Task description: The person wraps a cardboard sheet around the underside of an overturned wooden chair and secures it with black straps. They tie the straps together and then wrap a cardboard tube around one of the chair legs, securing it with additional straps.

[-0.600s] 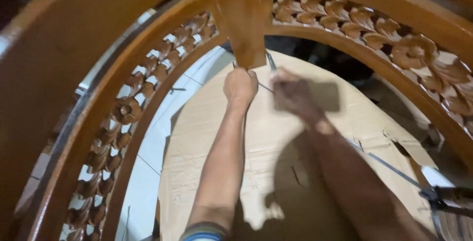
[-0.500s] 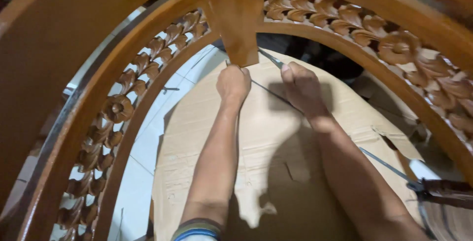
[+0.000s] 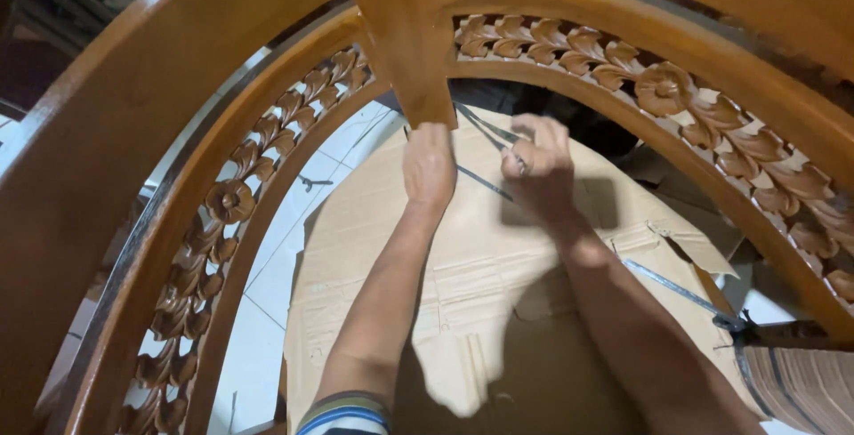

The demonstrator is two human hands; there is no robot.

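Nearest the viewer, at the lower edge, a striped cuff point(image 3: 342, 417) ends the left forearm, which runs up and away across a sheet of brown cardboard point(image 3: 463, 284) spread on a white tiled floor point(image 3: 267, 293). Beside it the right forearm rises from the lower right at a slant toward the same spot. At the right edge, a thin metal strip point(image 3: 676, 288) lies across the cardboard and ends at a dark fitting near ribbed brown material. Further out, the left hand point(image 3: 429, 166) is held with fingers closed together, its knuckles pressed up against the lower end of a plain wooden post point(image 3: 405, 44); what its grip holds, if anything, cannot be told. Just beside it, the right hand point(image 3: 538, 168) is blurred, its fingers curled around a slim grey metal tool point(image 3: 485, 132) whose ends cross beneath the post; the tool's exact kind cannot be made out. Both hands sit close together, not touching. Around and beyond them curves a varnished wooden frame point(image 3: 133, 106), arching from lower left over the top to the right, with a carved band of leaves and flowers point(image 3: 623, 70) set into its inner rim on both sides of the post.
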